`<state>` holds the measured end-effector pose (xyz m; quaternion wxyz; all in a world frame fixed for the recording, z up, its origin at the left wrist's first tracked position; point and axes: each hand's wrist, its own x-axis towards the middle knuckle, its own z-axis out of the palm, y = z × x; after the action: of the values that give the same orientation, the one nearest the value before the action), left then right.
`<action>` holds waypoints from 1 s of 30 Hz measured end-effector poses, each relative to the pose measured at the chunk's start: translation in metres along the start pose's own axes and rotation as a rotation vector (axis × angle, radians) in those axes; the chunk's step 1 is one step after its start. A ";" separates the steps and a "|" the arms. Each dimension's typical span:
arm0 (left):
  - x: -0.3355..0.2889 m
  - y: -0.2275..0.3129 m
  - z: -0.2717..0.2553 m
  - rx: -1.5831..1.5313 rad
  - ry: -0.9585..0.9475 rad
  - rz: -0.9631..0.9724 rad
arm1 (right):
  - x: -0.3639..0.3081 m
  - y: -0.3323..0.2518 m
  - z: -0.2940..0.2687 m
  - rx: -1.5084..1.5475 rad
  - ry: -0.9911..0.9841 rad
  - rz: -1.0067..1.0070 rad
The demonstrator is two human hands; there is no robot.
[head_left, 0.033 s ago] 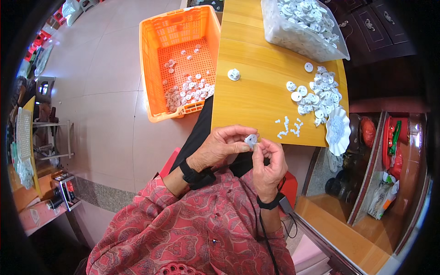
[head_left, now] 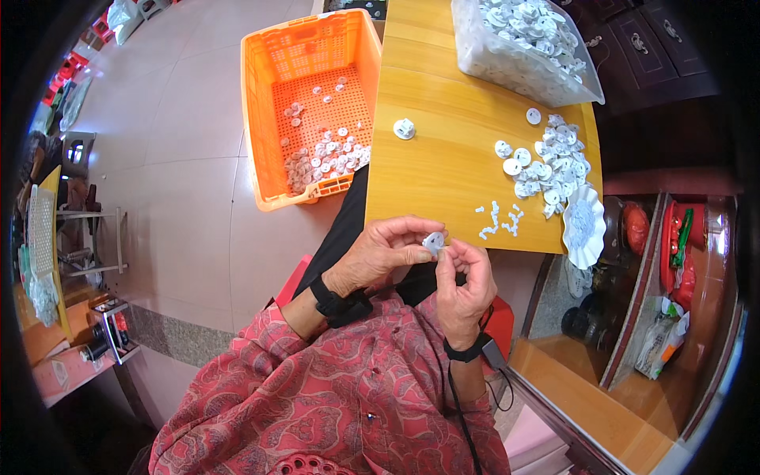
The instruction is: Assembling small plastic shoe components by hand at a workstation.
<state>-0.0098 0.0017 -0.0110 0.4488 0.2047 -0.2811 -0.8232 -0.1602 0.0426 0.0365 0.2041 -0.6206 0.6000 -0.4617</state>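
Observation:
Just in front of the table's near edge, my left hand (head_left: 381, 252) pinches a round white plastic part (head_left: 433, 242) between thumb and fingertips. My right hand (head_left: 465, 285) is closed in a pinch right at that part's edge; whatever its fingertips hold is too small to make out. Beyond the hands, several tiny white plastic pieces (head_left: 495, 218) lie scattered on the wooden table (head_left: 443, 170). A heap of similar round white parts (head_left: 564, 158) covers the table's right side, and one single white part (head_left: 404, 129) sits apart at the left.
An orange crate (head_left: 252, 119) with several white parts in it stands left of the table. A translucent bin (head_left: 522, 79) full of white parts is at the far right. At the right corner sits a white scalloped dish (head_left: 586, 252) of tiny pieces, beside open shelving (head_left: 586, 396).

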 end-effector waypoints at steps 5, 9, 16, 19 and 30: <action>-0.001 0.003 0.002 0.059 0.004 -0.006 | -0.002 0.003 0.003 -0.029 0.015 -0.021; -0.002 0.004 0.003 0.096 0.024 0.000 | -0.004 0.004 0.006 -0.033 0.017 -0.025; -0.002 0.006 -0.001 0.167 0.057 -0.019 | 0.000 -0.001 0.008 -0.053 -0.016 -0.008; -0.001 0.006 0.001 0.124 0.049 0.006 | 0.001 -0.004 0.007 0.042 -0.003 0.056; -0.002 0.007 0.002 0.158 0.052 0.018 | -0.003 0.000 0.009 0.017 0.011 0.035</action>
<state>-0.0051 0.0008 -0.0046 0.4456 0.2584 -0.3351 -0.7889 -0.1521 0.0423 0.0315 0.2138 -0.6058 0.6080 -0.4665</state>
